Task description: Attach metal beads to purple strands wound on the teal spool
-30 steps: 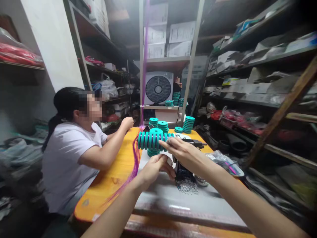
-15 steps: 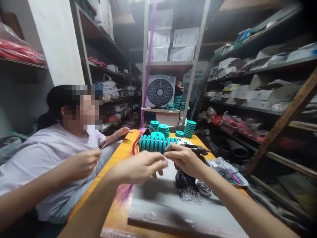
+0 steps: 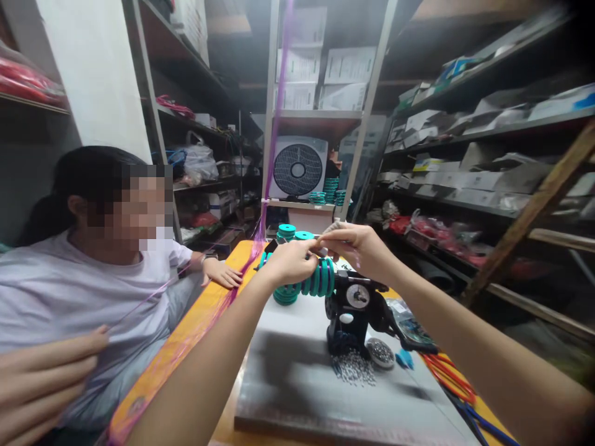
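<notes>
My left hand (image 3: 296, 261) is closed above a row of teal spools (image 3: 320, 279) threaded on a shaft. Its fingertips meet those of my right hand (image 3: 356, 244), which is pinched just to the right. Whatever lies between the fingertips is too small or hidden to make out. A grey band wraps a finger of my right hand. Below it stands a black hand winder (image 3: 356, 310) at the end of the spool row. Silver beads (image 3: 356, 370) lie loose at its foot, beside a round dish of beads (image 3: 381, 354).
A grey board (image 3: 297, 387) rests on the orange table (image 3: 174, 347). At left a co-worker's hand (image 3: 51, 378) pulls thin purple thread; the other hand (image 3: 222, 272) lies flat on the table edge. More teal spools (image 3: 287, 231) stand behind. Orange and blue cords (image 3: 449, 375) lie at right.
Both my hands have risen from over the board to above the spools, uncovering the winder. The co-worker's hand drew the thread nearer at left, and their other hand came down flat.
</notes>
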Demonstrator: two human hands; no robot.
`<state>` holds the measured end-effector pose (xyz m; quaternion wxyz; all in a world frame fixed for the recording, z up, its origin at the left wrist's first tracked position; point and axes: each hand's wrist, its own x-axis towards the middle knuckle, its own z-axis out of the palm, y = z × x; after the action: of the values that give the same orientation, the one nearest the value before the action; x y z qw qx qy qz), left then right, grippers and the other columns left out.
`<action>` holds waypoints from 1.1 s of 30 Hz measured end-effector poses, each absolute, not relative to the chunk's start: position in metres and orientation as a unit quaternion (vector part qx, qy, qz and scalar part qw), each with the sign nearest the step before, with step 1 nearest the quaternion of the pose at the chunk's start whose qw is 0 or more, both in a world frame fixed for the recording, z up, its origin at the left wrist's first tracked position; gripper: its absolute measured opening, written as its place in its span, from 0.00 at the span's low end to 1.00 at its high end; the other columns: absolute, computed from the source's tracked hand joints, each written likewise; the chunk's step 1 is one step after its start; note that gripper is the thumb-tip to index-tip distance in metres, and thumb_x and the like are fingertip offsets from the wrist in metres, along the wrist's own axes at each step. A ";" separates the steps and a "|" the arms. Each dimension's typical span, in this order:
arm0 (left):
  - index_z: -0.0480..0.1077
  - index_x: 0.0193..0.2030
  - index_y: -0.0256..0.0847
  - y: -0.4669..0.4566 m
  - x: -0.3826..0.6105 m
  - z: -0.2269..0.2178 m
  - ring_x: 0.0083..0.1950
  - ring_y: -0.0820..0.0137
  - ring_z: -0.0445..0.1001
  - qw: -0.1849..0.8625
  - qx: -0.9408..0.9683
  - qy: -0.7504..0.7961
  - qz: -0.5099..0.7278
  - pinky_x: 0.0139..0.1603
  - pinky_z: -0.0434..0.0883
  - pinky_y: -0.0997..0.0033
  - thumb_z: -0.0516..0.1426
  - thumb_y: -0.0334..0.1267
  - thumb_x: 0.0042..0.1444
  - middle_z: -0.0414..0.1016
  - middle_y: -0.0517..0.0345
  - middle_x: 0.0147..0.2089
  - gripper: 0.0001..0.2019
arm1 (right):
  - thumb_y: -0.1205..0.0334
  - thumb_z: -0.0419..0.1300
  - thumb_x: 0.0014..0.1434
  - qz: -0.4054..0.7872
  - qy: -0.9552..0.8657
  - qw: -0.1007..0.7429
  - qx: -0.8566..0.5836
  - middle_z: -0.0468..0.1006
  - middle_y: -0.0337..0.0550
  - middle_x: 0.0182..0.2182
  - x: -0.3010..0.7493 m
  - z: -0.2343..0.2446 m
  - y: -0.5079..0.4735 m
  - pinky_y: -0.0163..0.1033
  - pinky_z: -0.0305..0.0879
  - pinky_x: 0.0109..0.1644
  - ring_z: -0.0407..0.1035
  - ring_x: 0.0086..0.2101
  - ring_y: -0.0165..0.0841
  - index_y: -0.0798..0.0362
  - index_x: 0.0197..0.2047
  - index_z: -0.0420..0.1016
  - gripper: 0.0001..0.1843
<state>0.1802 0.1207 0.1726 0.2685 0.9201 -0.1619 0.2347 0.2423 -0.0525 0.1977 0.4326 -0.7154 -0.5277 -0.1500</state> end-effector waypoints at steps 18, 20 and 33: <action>0.76 0.35 0.36 0.137 0.220 0.173 0.40 0.67 0.77 0.414 0.870 -0.220 0.155 0.44 0.72 0.71 0.50 0.41 0.61 0.80 0.51 0.38 0.16 | 0.49 0.71 0.46 0.057 -0.354 0.604 -0.712 0.75 0.37 0.24 0.236 0.199 -0.062 0.37 0.69 0.31 0.71 0.25 0.30 0.55 0.51 0.68 0.33; 0.76 0.34 0.37 0.138 0.223 0.172 0.41 0.67 0.77 0.416 0.867 -0.227 0.152 0.45 0.71 0.71 0.50 0.42 0.61 0.80 0.52 0.38 0.16 | 0.50 0.71 0.46 0.111 -0.337 0.620 -0.700 0.75 0.36 0.25 0.229 0.194 -0.068 0.38 0.72 0.35 0.73 0.28 0.31 0.53 0.49 0.67 0.31; 0.75 0.33 0.35 0.136 0.217 0.176 0.39 0.68 0.77 0.417 0.871 -0.222 0.137 0.44 0.72 0.71 0.50 0.40 0.60 0.80 0.52 0.37 0.15 | 0.48 0.62 0.53 0.194 -0.249 0.525 -0.790 0.59 0.31 0.19 0.201 0.158 -0.089 0.30 0.50 0.17 0.55 0.18 0.23 0.55 0.43 0.72 0.20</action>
<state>0.2171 0.1362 0.1757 0.4171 0.8707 -0.2218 0.1365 0.2007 -0.0886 0.1583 0.5247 -0.7905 -0.2493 0.1943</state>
